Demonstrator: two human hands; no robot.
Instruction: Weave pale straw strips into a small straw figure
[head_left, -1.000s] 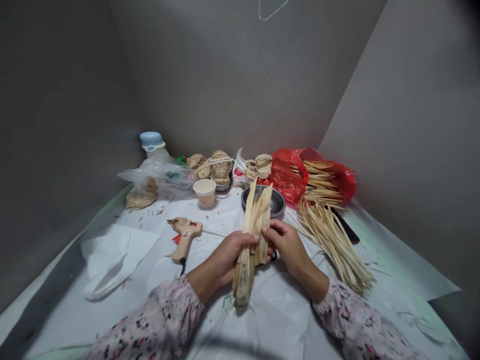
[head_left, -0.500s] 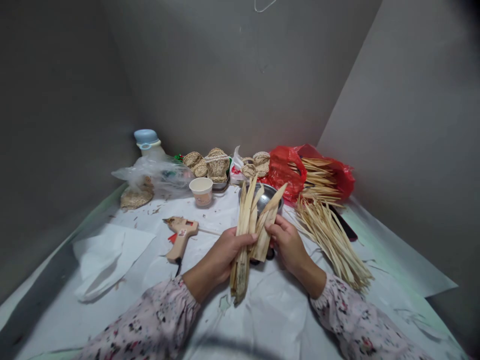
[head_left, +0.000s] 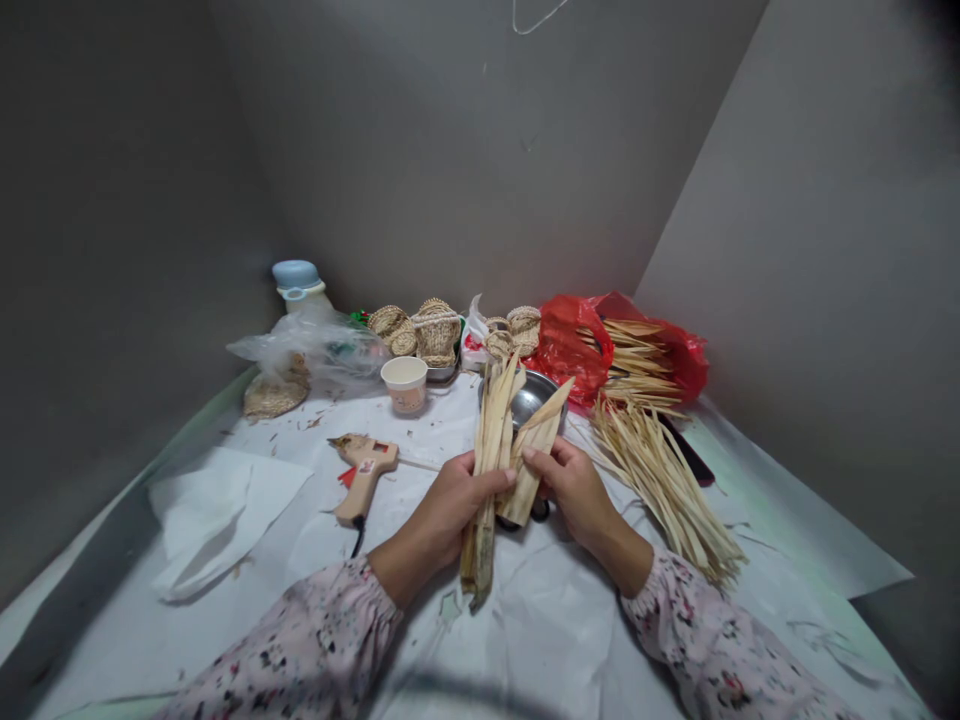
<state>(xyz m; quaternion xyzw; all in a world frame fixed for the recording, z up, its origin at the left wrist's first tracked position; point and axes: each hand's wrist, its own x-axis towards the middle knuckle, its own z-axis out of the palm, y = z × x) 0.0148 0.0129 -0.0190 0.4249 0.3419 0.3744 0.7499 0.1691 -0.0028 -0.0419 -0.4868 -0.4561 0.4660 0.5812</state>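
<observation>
My left hand (head_left: pixel 442 510) grips a long bundle of dried leaf strips (head_left: pixel 491 460) near its middle, and the lower ends hang below my fist. My right hand (head_left: pixel 574 495) holds a shorter group of strips (head_left: pixel 532 460) beside it, with its fingers pressed on the pale strips. The strips splay apart at their pointed tops. A cream hot glue gun (head_left: pixel 364 478) lies on the white paper to the left of my left hand. Just beyond the strips stands a steel bowl (head_left: pixel 531 398), partly hidden by them.
Woven straw baskets (head_left: pixel 436 333), a paper cup (head_left: pixel 405 385), a clear plastic bag (head_left: pixel 315 350) and a red plastic bag (head_left: pixel 570 350) stand at the back. A heap of cut straw strips (head_left: pixel 664 490) lies right. White tissue (head_left: pixel 217 525) lies left. Grey walls enclose the work surface.
Over the last second the strips have spread apart at their tops, and the right-hand group now leans further right. The bundle sits slightly higher in my hands.
</observation>
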